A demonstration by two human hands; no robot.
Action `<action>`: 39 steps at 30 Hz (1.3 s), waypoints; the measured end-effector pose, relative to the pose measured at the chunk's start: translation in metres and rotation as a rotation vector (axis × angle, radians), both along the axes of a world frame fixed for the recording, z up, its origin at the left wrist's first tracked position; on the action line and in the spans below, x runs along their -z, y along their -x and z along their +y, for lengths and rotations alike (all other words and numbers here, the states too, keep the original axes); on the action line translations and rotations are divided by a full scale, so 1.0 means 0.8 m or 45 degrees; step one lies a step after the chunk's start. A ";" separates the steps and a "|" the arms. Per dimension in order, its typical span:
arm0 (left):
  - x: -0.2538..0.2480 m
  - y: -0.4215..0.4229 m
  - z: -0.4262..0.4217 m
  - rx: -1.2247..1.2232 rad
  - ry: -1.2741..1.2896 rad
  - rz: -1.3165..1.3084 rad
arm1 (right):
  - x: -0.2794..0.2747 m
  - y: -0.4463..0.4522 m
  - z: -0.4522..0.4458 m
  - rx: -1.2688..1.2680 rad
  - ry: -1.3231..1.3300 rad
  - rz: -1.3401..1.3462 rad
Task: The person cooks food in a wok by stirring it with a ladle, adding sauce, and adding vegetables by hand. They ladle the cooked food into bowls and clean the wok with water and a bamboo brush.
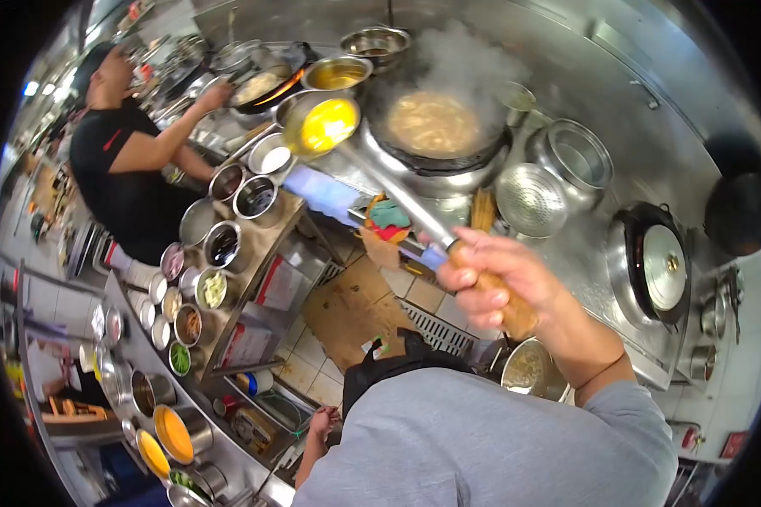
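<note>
My right hand (499, 275) is closed around the wooden handle of a long metal ladle (397, 190). The ladle reaches up and left, its bowl over the row of metal pots beside the stove. Bright yellow shows in the bowl; whether it is liquid or reflected light I cannot tell. Steam rises from a wok (432, 125) of pale, cloudy liquid with pieces in it, to the right of the bowl. Low beside my body hangs my left hand (323, 420), small in view and partly hidden by the grey shirt, apart from the ladle.
A perforated strainer (530, 199) leans by a metal pot (578, 154) on the stove. Containers of sauces and cut ingredients (215, 289) line the left counter. At another wok (262, 84) works a person (131, 169) in black. Cardboard (355, 308) covers some floor tiles.
</note>
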State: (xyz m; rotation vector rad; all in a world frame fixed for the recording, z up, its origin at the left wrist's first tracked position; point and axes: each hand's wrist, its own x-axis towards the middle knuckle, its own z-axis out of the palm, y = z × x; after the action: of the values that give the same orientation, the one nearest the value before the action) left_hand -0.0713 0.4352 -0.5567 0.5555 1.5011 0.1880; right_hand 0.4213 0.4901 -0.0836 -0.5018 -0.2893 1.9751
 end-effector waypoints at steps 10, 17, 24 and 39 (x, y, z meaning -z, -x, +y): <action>-0.038 -0.040 0.181 0.395 -0.135 0.108 | 0.105 -0.136 0.036 0.714 0.118 -0.286; -0.058 -0.066 0.324 0.553 -0.088 0.167 | 0.164 -0.126 0.093 0.797 0.131 -0.024; -0.051 -0.082 0.431 0.636 -0.114 0.057 | 0.207 -0.124 0.196 0.885 0.129 -0.070; -0.042 -0.110 0.497 0.880 -0.062 0.037 | 0.218 -0.152 0.223 1.215 0.374 -0.728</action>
State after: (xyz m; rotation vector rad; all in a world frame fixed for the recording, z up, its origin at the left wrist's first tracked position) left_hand 0.0165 0.8329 -0.5230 1.0823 1.2549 -0.3227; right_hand 0.5427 0.6688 -0.2583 -1.1478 -0.0705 0.9152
